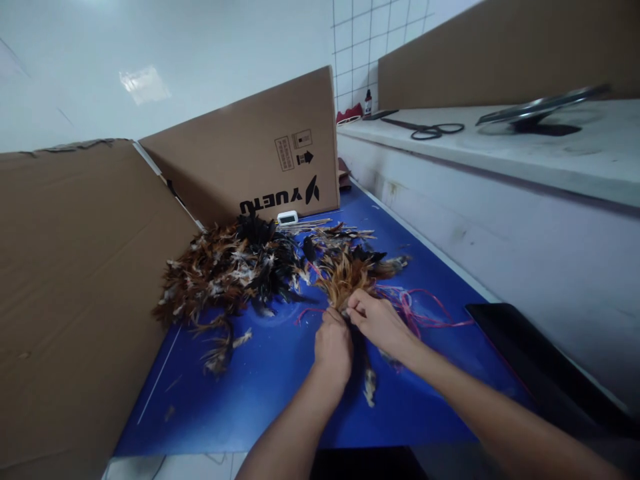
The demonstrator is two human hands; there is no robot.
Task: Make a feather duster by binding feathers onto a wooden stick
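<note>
My left hand (pixel 333 348) and my right hand (pixel 376 321) meet over a blue mat (pixel 280 393). Both are closed on the base of a fan-shaped bunch of tan and brown feathers (pixel 345 275), which spreads away from me. A big loose pile of dark brown, black and white feathers (pixel 230 270) lies to the left of the bunch. Pink and red strings (pixel 425 310) trail on the mat just right of my right hand. A single pale feather (pixel 369 387) lies under my wrists.
Cardboard box walls (pixel 75 287) stand at the left and at the back (pixel 260 150). A small white device (pixel 287 217) sits by the back box. A raised white ledge (pixel 500 143) at the right bears scissors (pixel 425 130). A black tray (pixel 540 367) lies at the right.
</note>
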